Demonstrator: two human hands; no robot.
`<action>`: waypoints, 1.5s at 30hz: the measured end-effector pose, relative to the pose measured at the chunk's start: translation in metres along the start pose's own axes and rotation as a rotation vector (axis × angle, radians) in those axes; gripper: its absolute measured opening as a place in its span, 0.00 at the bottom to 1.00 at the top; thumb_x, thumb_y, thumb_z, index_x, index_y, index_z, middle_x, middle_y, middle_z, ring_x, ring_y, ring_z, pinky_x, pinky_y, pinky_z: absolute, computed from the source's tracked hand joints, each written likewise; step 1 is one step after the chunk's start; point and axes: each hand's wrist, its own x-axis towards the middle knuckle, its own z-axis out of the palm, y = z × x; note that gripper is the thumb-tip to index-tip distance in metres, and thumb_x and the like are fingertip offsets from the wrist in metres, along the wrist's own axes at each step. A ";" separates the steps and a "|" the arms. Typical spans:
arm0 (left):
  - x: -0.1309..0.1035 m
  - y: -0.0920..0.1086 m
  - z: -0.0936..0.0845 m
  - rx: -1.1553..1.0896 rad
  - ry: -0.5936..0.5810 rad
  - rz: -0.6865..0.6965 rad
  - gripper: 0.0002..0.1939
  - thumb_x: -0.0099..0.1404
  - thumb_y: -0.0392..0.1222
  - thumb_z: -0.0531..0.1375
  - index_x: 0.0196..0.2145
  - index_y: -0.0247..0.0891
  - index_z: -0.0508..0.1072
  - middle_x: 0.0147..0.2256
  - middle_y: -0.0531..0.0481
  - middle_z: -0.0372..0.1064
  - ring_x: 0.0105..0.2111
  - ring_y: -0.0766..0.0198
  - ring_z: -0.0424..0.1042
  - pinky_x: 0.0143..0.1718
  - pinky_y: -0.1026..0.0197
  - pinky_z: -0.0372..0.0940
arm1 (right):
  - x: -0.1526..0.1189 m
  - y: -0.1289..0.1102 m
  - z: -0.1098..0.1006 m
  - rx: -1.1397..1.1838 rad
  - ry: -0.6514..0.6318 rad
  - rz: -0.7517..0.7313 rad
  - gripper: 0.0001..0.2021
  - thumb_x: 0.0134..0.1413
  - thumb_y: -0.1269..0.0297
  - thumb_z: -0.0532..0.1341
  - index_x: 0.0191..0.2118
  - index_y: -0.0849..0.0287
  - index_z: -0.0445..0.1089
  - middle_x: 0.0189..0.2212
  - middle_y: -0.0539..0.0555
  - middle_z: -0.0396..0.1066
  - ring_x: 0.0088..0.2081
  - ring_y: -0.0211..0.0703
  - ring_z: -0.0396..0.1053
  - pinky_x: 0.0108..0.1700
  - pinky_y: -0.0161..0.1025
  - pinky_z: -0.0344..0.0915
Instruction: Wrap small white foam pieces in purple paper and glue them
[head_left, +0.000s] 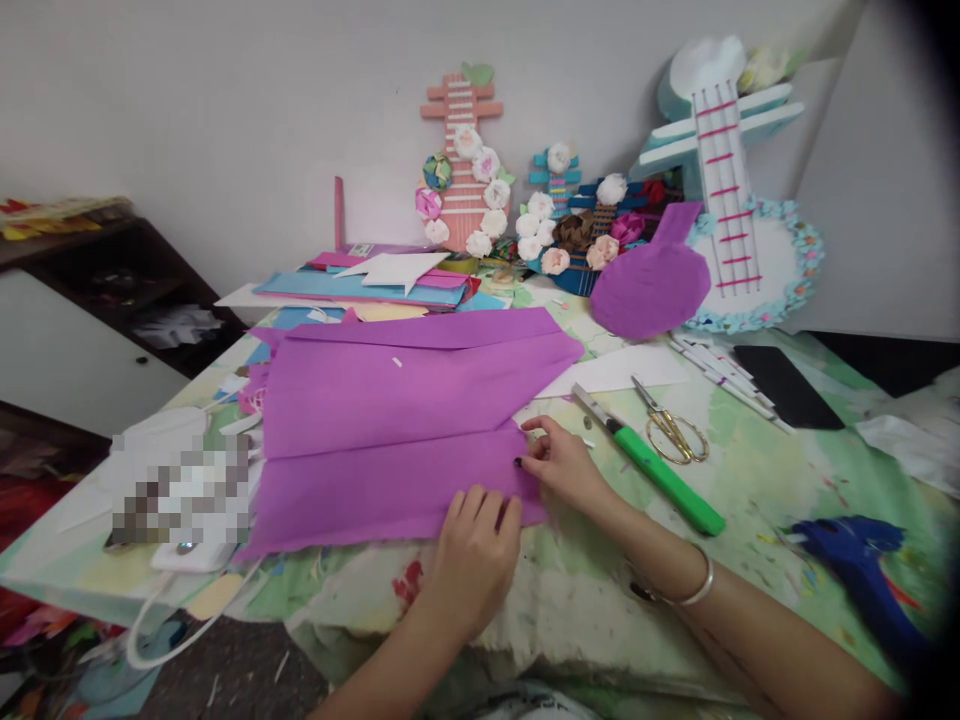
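Note:
A large sheet of purple crepe paper (pixel 360 400) lies creased across the table, with a strip folded over along its far side. My left hand (pixel 480 550) rests on the paper's near edge, fingers lying on its surface. At the right end of the sheet is my right hand (pixel 562 465); its thumb and index finger touch the purple edge and stand apart. Just right of that hand are a green-handled utility knife (pixel 660 475) and gold-handled scissors (pixel 675 430). A white paper piece (pixel 622 370) lies partly under the sheet.
Guitar-shaped crafts, one pink (pixel 465 180) and one white and blue (pixel 724 200), stand against the wall by a purple cutout (pixel 652 280). A blue glue gun (pixel 855 560) is at right, a black phone (pixel 787 385) behind it. A white power strip (pixel 191 550) sits left.

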 end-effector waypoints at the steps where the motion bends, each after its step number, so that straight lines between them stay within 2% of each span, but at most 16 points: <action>1: 0.003 0.003 0.001 -0.005 -0.007 -0.005 0.09 0.61 0.32 0.57 0.41 0.34 0.70 0.32 0.46 0.66 0.34 0.55 0.62 0.37 0.52 0.61 | 0.000 0.000 0.001 -0.004 0.002 -0.001 0.17 0.43 0.75 0.60 0.42 0.58 0.63 0.20 0.43 0.66 0.23 0.36 0.64 0.29 0.32 0.58; 3: 0.006 0.008 0.003 -0.020 -0.021 -0.010 0.05 0.60 0.30 0.57 0.34 0.35 0.71 0.31 0.46 0.65 0.33 0.56 0.62 0.35 0.53 0.61 | -0.001 0.001 0.003 -0.008 0.004 -0.003 0.16 0.44 0.73 0.60 0.43 0.58 0.63 0.20 0.44 0.67 0.23 0.36 0.64 0.28 0.32 0.58; 6: 0.007 0.011 0.006 -0.044 -0.002 -0.011 0.06 0.59 0.28 0.58 0.29 0.36 0.70 0.29 0.48 0.65 0.30 0.57 0.61 0.33 0.55 0.61 | -0.006 -0.002 -0.002 -0.010 -0.004 -0.016 0.14 0.48 0.71 0.58 0.44 0.58 0.64 0.24 0.46 0.71 0.23 0.36 0.66 0.28 0.33 0.59; 9: 0.004 0.011 0.009 -0.062 0.051 -0.024 0.06 0.59 0.27 0.57 0.32 0.35 0.71 0.29 0.47 0.65 0.30 0.58 0.61 0.33 0.55 0.61 | -0.013 -0.006 -0.031 -0.118 0.024 -0.102 0.10 0.50 0.70 0.57 0.41 0.57 0.67 0.28 0.49 0.74 0.23 0.35 0.67 0.29 0.34 0.59; 11: 0.000 0.011 0.012 -0.071 0.085 -0.024 0.07 0.60 0.28 0.56 0.35 0.34 0.72 0.31 0.46 0.66 0.32 0.57 0.62 0.34 0.54 0.62 | -0.015 -0.005 -0.062 -0.269 0.177 -0.147 0.09 0.51 0.69 0.56 0.38 0.57 0.70 0.29 0.50 0.75 0.24 0.36 0.68 0.31 0.35 0.60; 14: -0.003 0.011 0.016 -0.080 0.097 -0.001 0.10 0.61 0.27 0.55 0.40 0.31 0.72 0.33 0.43 0.66 0.34 0.56 0.63 0.37 0.53 0.64 | -0.011 0.010 -0.109 -0.456 0.520 -0.048 0.09 0.50 0.69 0.57 0.37 0.58 0.72 0.31 0.53 0.75 0.28 0.40 0.70 0.33 0.37 0.60; 16: -0.003 0.011 0.018 -0.072 0.087 0.003 0.12 0.62 0.28 0.54 0.42 0.30 0.71 0.34 0.42 0.67 0.36 0.55 0.63 0.37 0.52 0.65 | -0.004 0.027 -0.127 -0.578 0.473 0.085 0.10 0.48 0.71 0.58 0.37 0.59 0.73 0.33 0.55 0.76 0.30 0.42 0.70 0.34 0.37 0.59; 18: -0.003 0.012 0.018 -0.061 0.084 0.003 0.13 0.62 0.28 0.53 0.44 0.29 0.71 0.35 0.41 0.67 0.37 0.55 0.64 0.38 0.51 0.66 | 0.003 0.045 -0.133 -0.589 0.364 0.122 0.06 0.44 0.70 0.61 0.31 0.59 0.74 0.30 0.55 0.76 0.30 0.42 0.70 0.32 0.37 0.59; 22: -0.008 0.013 0.018 -0.064 0.108 0.003 0.13 0.62 0.29 0.53 0.45 0.30 0.71 0.37 0.40 0.68 0.38 0.53 0.64 0.39 0.49 0.67 | 0.011 0.068 -0.123 -0.554 0.251 0.139 0.04 0.45 0.70 0.61 0.29 0.58 0.74 0.27 0.52 0.75 0.28 0.39 0.69 0.30 0.34 0.59; 30: -0.024 0.013 0.015 -0.117 0.169 0.017 0.13 0.63 0.31 0.54 0.45 0.31 0.72 0.42 0.39 0.69 0.43 0.51 0.65 0.43 0.47 0.66 | 0.016 0.075 -0.121 -0.470 0.235 0.165 0.03 0.44 0.69 0.61 0.28 0.58 0.72 0.24 0.51 0.73 0.26 0.39 0.68 0.29 0.34 0.59; 34: -0.024 0.014 0.015 -0.136 0.149 0.004 0.14 0.62 0.31 0.54 0.45 0.32 0.72 0.42 0.38 0.69 0.43 0.50 0.65 0.43 0.46 0.67 | 0.012 0.069 -0.126 -0.427 0.350 0.163 0.06 0.46 0.68 0.60 0.34 0.60 0.69 0.27 0.53 0.73 0.29 0.41 0.70 0.33 0.37 0.62; 37: -0.021 0.014 0.015 -0.147 0.129 -0.021 0.15 0.63 0.32 0.54 0.47 0.32 0.70 0.42 0.38 0.68 0.43 0.51 0.65 0.43 0.46 0.66 | 0.001 0.046 -0.117 -0.241 0.495 0.088 0.12 0.49 0.66 0.58 0.42 0.59 0.66 0.28 0.53 0.72 0.29 0.40 0.69 0.32 0.38 0.63; 39: -0.017 0.013 0.013 -0.166 0.084 -0.055 0.17 0.63 0.33 0.54 0.50 0.32 0.69 0.43 0.38 0.68 0.42 0.51 0.65 0.43 0.46 0.67 | -0.007 0.025 -0.098 0.036 0.375 -0.008 0.16 0.48 0.64 0.58 0.46 0.58 0.64 0.27 0.50 0.70 0.24 0.37 0.67 0.27 0.35 0.62; 41: -0.012 0.011 0.011 -0.195 0.027 -0.069 0.18 0.63 0.34 0.54 0.51 0.30 0.67 0.42 0.38 0.67 0.42 0.52 0.64 0.43 0.46 0.67 | -0.012 0.004 -0.070 0.247 0.098 -0.028 0.19 0.47 0.65 0.59 0.48 0.56 0.63 0.26 0.47 0.68 0.21 0.35 0.66 0.24 0.33 0.62; 43: -0.006 0.009 0.008 -0.230 -0.032 -0.065 0.17 0.63 0.34 0.55 0.50 0.29 0.67 0.41 0.39 0.67 0.40 0.53 0.64 0.41 0.47 0.67 | -0.011 -0.010 -0.041 0.323 -0.127 -0.013 0.14 0.45 0.68 0.58 0.42 0.57 0.66 0.23 0.46 0.65 0.21 0.35 0.66 0.23 0.32 0.62; 45: -0.001 0.007 0.005 -0.248 -0.076 -0.057 0.15 0.62 0.34 0.55 0.47 0.30 0.68 0.39 0.40 0.67 0.39 0.54 0.65 0.39 0.49 0.68 | -0.004 -0.015 -0.016 0.307 -0.184 -0.023 0.12 0.45 0.71 0.57 0.39 0.57 0.67 0.21 0.46 0.65 0.21 0.35 0.66 0.24 0.33 0.63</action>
